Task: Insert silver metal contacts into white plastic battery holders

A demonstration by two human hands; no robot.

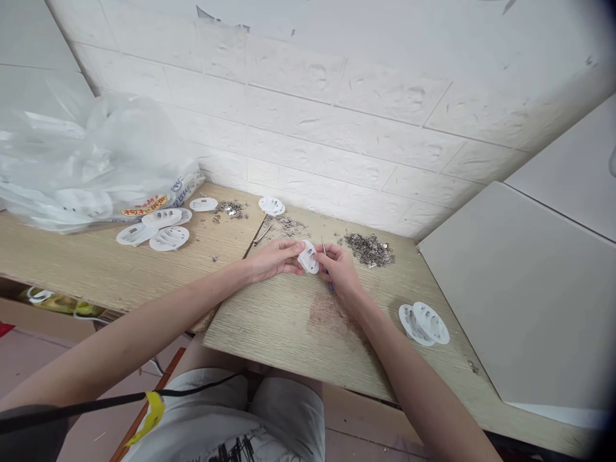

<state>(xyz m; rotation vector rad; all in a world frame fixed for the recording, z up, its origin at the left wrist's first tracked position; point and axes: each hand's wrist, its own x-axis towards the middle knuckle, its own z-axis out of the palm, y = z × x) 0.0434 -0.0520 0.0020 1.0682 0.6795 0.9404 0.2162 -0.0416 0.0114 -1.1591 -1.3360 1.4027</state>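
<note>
Above the middle of the table, my left hand [276,260] is closed on the edge of a white plastic disc [308,258] with slots and small metal bits in it. My right hand [337,266] is closed around a slim tool [324,247], whose thin metal shaft points up and whose bluish end shows below the palm. Its kind I cannot make out. The right fingertips touch or nearly touch the disc's right side. Just beyond the right hand lies a pile of small metal pieces [370,249]. A looser scatter of metal pieces [287,226] is behind the left hand.
White discs [168,238] lie at the left by a large plastic bag [96,160]. More discs [431,323] overlap at the right, and others [272,205] sit by the wall. Pale panels [524,289] bound the right side. A black cord [192,390] crosses my lap.
</note>
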